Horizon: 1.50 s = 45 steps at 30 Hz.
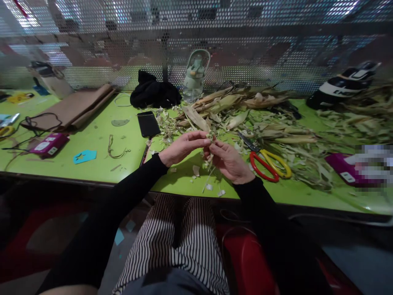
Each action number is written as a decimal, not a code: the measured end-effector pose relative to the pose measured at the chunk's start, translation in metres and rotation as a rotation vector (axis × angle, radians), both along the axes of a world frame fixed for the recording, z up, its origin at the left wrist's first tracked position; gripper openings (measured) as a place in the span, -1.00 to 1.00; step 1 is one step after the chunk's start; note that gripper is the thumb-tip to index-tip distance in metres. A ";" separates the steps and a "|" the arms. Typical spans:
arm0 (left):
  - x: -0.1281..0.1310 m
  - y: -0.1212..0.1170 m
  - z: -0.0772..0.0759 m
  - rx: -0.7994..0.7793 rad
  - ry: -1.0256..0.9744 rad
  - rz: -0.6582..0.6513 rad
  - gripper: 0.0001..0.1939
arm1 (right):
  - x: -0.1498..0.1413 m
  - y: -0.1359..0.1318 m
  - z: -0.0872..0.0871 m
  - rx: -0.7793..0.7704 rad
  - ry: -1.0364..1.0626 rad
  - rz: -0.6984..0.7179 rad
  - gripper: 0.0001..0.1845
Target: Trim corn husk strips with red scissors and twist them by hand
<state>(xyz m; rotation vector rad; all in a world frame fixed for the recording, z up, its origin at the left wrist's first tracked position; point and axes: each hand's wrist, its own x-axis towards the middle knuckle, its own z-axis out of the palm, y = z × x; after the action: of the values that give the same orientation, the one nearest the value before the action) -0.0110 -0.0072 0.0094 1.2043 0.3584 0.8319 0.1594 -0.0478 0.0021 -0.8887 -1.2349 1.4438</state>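
My left hand (189, 145) and my right hand (229, 161) meet over the green table near its front edge. Between their fingertips is a small bunch of pale green dried husk strips (211, 139), and both hands pinch it. A thin stem hangs below my right fingers. Scissors with one red and one yellow handle (272, 165) lie just right of my right hand. Behind the fingers spreads a heap of dried corn husks (227, 104), with shredded bits around it. Small pale scraps (196, 170) lie under the hands.
A phone (148, 124), black cloth (153, 92) and pale green bottle (194, 78) stand or lie behind. Left are a purple box (49, 145), cut blue piece (84, 156) and brown paper (73, 104). Right are a black bottle (340, 88) and another purple box (346, 170). A perforated screen (123, 53) backs the table.
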 end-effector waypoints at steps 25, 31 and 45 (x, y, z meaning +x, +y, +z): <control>0.003 -0.003 0.002 0.078 0.124 0.299 -0.61 | -0.008 0.006 -0.010 0.245 -0.193 -0.337 -0.55; 0.007 0.002 -0.001 0.058 0.109 0.256 -0.61 | -0.001 0.007 -0.005 0.300 -0.294 -0.311 -0.56; 0.013 0.002 -0.007 -0.056 -0.025 0.231 -0.64 | 0.000 0.011 -0.014 0.137 -0.144 -0.250 -0.67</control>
<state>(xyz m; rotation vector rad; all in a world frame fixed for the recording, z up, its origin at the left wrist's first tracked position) 0.0020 -0.0054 0.0026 1.1128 0.5043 1.0288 0.1598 -0.0366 -0.0116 -1.0268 -1.2622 1.1001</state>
